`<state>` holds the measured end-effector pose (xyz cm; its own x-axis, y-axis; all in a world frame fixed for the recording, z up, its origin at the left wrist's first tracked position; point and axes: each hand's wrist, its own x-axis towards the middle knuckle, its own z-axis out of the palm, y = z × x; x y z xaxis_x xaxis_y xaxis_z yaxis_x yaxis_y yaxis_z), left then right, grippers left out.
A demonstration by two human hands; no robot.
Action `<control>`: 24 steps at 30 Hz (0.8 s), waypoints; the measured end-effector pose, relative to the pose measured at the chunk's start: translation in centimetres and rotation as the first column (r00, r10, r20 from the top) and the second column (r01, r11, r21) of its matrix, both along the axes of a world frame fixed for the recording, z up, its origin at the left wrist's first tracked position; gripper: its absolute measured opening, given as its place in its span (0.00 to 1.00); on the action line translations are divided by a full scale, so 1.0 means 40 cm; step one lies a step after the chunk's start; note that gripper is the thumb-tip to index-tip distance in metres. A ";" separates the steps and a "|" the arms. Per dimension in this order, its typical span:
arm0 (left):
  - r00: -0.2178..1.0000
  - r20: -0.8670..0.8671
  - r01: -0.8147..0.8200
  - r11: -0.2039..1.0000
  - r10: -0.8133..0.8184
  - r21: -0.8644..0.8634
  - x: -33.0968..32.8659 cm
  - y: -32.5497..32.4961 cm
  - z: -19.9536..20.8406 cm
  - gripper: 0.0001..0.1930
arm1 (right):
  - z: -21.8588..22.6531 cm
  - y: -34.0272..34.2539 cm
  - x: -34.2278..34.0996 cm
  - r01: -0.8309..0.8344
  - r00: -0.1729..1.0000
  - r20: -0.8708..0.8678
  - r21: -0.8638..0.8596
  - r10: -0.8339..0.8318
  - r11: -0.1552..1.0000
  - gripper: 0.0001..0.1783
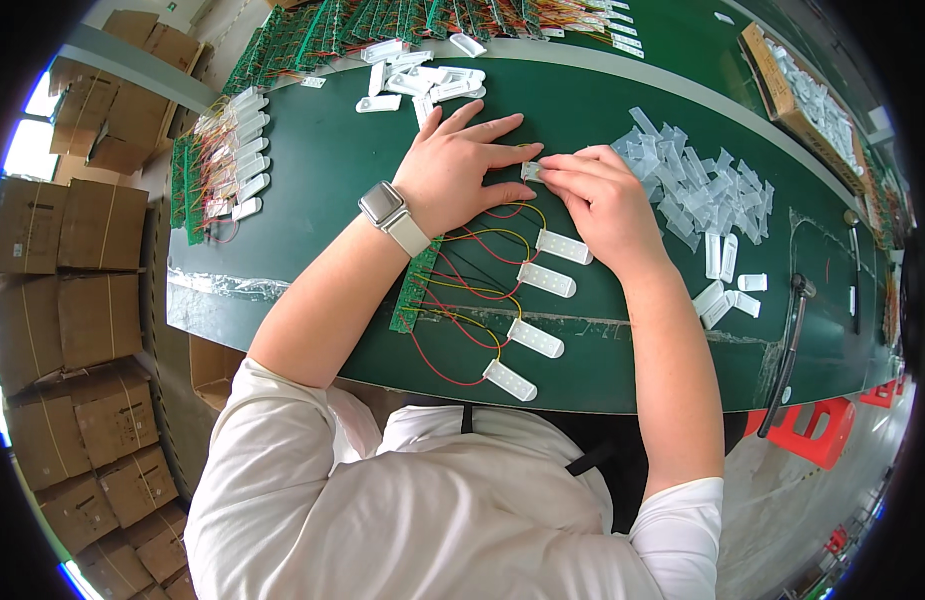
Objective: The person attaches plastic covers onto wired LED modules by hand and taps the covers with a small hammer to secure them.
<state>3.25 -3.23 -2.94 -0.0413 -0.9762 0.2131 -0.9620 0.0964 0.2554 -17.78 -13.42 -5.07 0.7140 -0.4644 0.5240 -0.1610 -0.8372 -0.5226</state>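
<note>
My right hand (604, 195) pinches a small white plastic piece (530, 172) at the middle of the green table. Beside it, my left hand (460, 160) has its fingers spread, with thumb and index finger at either side of the piece. A watch is on my left wrist. Below the hands, several white oblong dotted modules (547, 280) lie in a slanting row. Red, yellow and black wires join them to a green circuit board (414, 290), partly covered by my left forearm. My fingers hide most of the pinched piece.
Clear plastic slips (697, 180) are heaped to the right, above loose white covers (722, 300). More white covers (422, 80) lie beyond my left hand. Wired boards (187, 190) stand at left, others (332, 35) at back. A carton (797, 105) and a black-handled tool (785, 350) are at right.
</note>
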 end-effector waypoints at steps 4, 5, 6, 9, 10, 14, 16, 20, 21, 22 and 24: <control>1.000 -0.017 0.022 1.000 -0.022 -0.005 0.005 -0.004 0.000 0.26 | 0.000 0.000 -0.002 0.006 1.000 -0.009 -0.002 -0.006 1.000 0.13; 0.999 -0.013 0.029 1.000 -0.029 0.003 0.007 -0.005 -0.002 0.26 | -0.002 0.000 -0.002 0.005 1.000 -0.003 0.002 -0.005 1.000 0.13; 1.000 -0.014 0.028 1.000 -0.028 0.004 0.007 -0.005 -0.002 0.26 | -0.004 -0.001 -0.001 0.003 1.000 0.003 0.007 -0.003 1.000 0.13; 0.999 -0.038 0.019 0.999 -0.017 0.031 0.004 -0.003 -0.001 0.26 | 0.001 0.001 0.000 -0.008 1.000 0.011 -0.011 0.008 1.000 0.12; 0.999 -0.039 0.007 0.999 -0.005 0.037 0.003 -0.005 0.004 0.26 | 0.003 0.000 0.001 -0.012 1.000 0.008 -0.005 0.012 1.000 0.12; 0.999 -0.037 -0.022 0.998 0.025 0.067 0.003 -0.009 -0.003 0.27 | 0.003 -0.002 -0.001 -0.012 1.000 0.012 -0.008 0.012 1.000 0.12; 0.999 -0.013 -0.032 0.996 0.033 0.087 0.004 -0.012 -0.004 0.29 | 0.007 0.000 -0.003 -0.006 1.000 0.000 -0.011 0.006 1.000 0.11; 0.999 -0.009 -0.044 0.995 0.045 0.085 0.005 -0.009 -0.006 0.30 | 0.014 0.004 0.000 -0.003 1.000 -0.014 -0.019 0.002 1.000 0.10; 0.999 -0.008 -0.046 0.995 0.047 0.085 0.006 -0.006 -0.007 0.30 | 0.016 0.007 0.001 0.002 1.000 -0.020 -0.028 -0.003 1.000 0.10; 0.999 -0.005 -0.045 0.995 0.046 0.088 0.006 -0.007 -0.007 0.31 | 0.016 0.007 0.000 0.009 1.000 -0.024 -0.035 -0.010 0.999 0.10; 0.999 0.002 -0.048 0.995 0.048 0.091 0.008 -0.007 -0.006 0.31 | 0.012 0.006 0.001 0.013 1.000 -0.022 -0.044 -0.014 0.999 0.09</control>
<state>3.55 -3.50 -3.17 0.0061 -0.9924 0.1232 -0.9650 0.0265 0.2610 -17.73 -13.18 -4.60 0.7195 -0.4509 0.5283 -0.1834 -0.8570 -0.4816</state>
